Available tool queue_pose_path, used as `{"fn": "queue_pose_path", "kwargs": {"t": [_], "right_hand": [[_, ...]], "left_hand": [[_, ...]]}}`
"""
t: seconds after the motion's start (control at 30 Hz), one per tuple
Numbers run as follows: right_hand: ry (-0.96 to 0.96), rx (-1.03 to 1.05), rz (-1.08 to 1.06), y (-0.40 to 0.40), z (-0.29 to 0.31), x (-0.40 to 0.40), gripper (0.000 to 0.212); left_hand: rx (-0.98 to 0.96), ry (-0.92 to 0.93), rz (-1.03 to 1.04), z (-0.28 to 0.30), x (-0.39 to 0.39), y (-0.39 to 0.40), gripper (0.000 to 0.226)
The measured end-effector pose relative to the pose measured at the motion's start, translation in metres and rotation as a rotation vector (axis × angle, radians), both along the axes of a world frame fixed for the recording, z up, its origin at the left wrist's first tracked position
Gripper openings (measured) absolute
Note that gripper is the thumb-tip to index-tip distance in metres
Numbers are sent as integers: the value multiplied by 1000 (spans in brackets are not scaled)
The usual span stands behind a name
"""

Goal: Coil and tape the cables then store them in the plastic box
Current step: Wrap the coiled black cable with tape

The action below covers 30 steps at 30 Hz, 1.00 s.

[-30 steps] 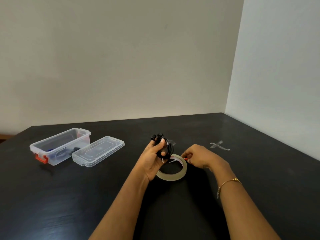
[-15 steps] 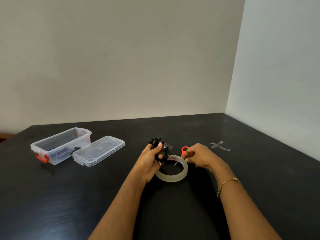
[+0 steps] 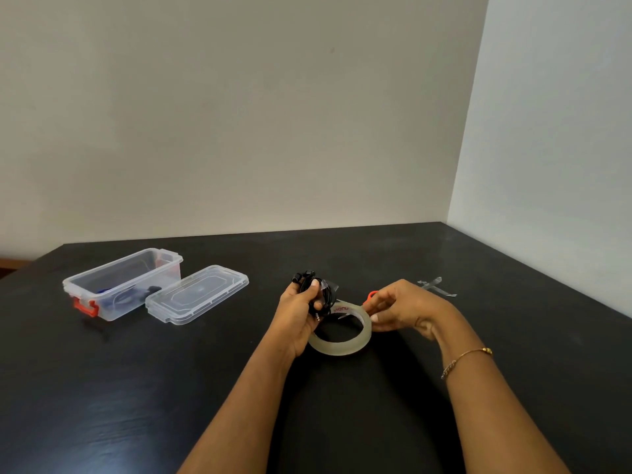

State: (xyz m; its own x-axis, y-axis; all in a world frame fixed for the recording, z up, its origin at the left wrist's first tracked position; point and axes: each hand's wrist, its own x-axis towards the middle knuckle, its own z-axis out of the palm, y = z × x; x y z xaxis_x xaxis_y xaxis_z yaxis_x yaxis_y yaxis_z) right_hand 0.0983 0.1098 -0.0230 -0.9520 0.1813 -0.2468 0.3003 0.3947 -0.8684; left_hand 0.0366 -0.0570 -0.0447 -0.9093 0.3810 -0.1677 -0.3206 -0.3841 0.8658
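The left hand (image 3: 298, 311) grips a coiled black earphone cable (image 3: 316, 290) above the clear tape roll (image 3: 342, 331). The right hand (image 3: 398, 307) pinches an orange-handled tool (image 3: 371, 295). The open transparent plastic box (image 3: 123, 285) sits at ten o'clock.

Two bare forearms, no sleeves, with a thin gold chain bracelet (image 3: 465, 361) worn loosely round the right wrist.

Head-worn view, forward and down (wide-angle) over table (image 3: 171, 388)
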Motion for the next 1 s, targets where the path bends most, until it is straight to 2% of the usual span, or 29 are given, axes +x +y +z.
{"fn": "queue_pose_path", "kwargs": {"t": [0.17,0.37,0.53,0.7,0.9,1.0], "right_hand": [[11,-141,-50,2,-2,2,16],[123,-306,-117,-2,0,1,13],[169,-285,-124,-9,6,0,11],[197,-297,-112,-13,8,-1,17],[206,-271,-106,-13,8,-1,14],[210,-255,-112,-13,7,-2,12]], "left_hand": [[21,-16,35,-1,1,0,32],[33,-53,48,0,-1,-2,17],[6,-40,75,0,0,-3,13],[-7,-19,99,-1,0,-1,18],[-4,-8,119,-1,0,0,29],[-11,1,113,0,1,0,26]]}}
